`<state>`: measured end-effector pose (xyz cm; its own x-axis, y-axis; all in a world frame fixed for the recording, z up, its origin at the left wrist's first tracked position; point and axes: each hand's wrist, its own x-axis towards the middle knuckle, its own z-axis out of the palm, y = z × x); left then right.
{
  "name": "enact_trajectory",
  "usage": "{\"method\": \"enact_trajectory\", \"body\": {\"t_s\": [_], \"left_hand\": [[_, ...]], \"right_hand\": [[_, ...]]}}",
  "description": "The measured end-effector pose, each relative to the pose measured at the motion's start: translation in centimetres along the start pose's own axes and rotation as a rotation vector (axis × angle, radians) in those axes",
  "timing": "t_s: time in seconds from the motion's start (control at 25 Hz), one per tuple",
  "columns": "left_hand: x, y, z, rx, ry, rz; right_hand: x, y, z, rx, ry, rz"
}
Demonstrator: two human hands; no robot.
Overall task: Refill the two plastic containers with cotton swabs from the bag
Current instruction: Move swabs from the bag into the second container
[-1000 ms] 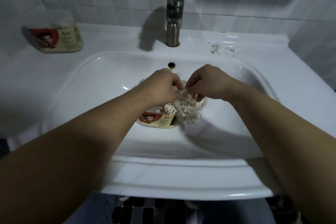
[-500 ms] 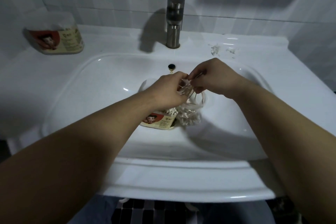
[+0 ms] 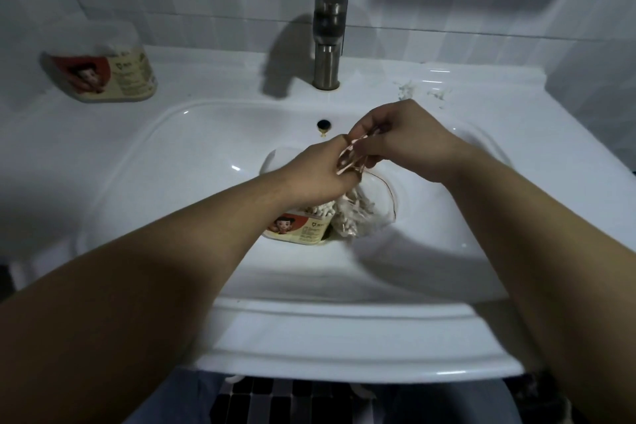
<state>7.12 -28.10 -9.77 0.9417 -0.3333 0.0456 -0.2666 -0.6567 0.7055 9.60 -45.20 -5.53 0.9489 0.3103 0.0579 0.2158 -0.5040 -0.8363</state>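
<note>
Pinching its top, your left hand (image 3: 318,173) and right hand (image 3: 411,141) gripped the swab bag (image 3: 352,218) beside the open container (image 3: 298,230) in the sink (image 3: 172,189).

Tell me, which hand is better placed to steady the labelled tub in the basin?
Left, probably. The left hand hovers right above the tub, while the right hand sits farther back and rightward. Both pinch the top of the bag, so one must let go first.
</note>
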Motion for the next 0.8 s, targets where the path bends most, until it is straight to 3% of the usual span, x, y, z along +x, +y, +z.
{"method": "enact_trajectory", "body": {"t_s": [0.44,0.6,0.8], "left_hand": [[0.3,0.09,-0.3,-0.107,0.0,-0.086],[0.12,0.47,-0.65,-0.308,-0.057,-0.142],[0.14,0.45,-0.29,-0.246,-0.115,-0.161]], "right_hand": [[0.13,0.17,0.06,0.159,0.02,0.042],[0.03,0.21,0.48,0.054,0.015,0.009],[0.1,0.17,0.94,0.02,0.001,0.013]]}}
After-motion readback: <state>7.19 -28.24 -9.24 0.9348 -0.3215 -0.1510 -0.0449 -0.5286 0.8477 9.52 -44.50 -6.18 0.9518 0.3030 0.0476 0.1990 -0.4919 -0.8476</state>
